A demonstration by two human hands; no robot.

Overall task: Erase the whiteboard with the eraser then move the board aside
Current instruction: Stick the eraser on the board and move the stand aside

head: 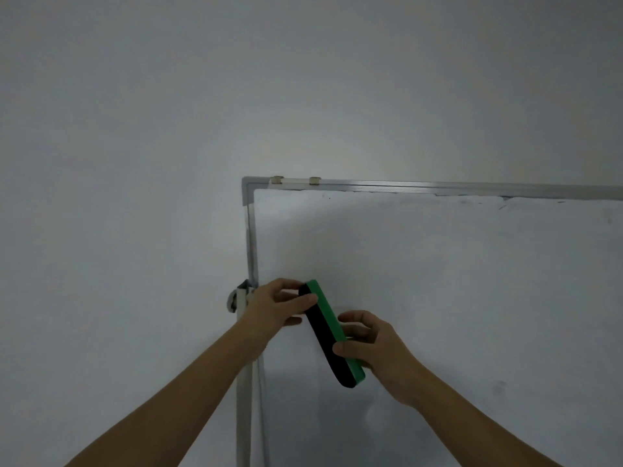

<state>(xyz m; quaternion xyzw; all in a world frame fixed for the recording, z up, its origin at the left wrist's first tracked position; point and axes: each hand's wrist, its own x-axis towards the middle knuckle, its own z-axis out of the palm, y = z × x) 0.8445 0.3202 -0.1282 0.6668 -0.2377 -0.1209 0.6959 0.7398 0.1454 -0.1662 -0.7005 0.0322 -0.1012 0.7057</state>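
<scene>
Eraser (pixel 328 332): a long bar with a green back and a black felt face. It is held in front of the lower left part of the whiteboard and tilted, with its top end leaning left and its bottom end to the right. The felt face is turned towards the viewer's left. Whether the eraser touches the board surface cannot be told.

Left grip (pixel 273 306): closed around the top end of the eraser, with the thumb on the black felt and the fingers curled over the tip. The bare forearm reaches in from the lower left.

Right grip (pixel 374 345): closed around the eraser near its bottom end, with the thumb pressed across the felt and green edge and the fingers curled behind the green back.

Whiteboard (pixel 455 281): upright, filling the right half of the view, with its top left corner visible. The surface is mostly white.

Smudges (pixel 502 198): faint dark marks just under the top edge, towards the right.

Frame (pixel 438 187): a grey metal edge running along the top and left side of the whiteboard.

Clips (pixel 277 179): two small pale pieces on the top frame near the corner.

Stand post (pixel 243 399): a pale upright just beside the left edge of the frame, partly hidden by the left forearm.

Wall (pixel 135 129): plain grey-white, behind and above the board.
</scene>
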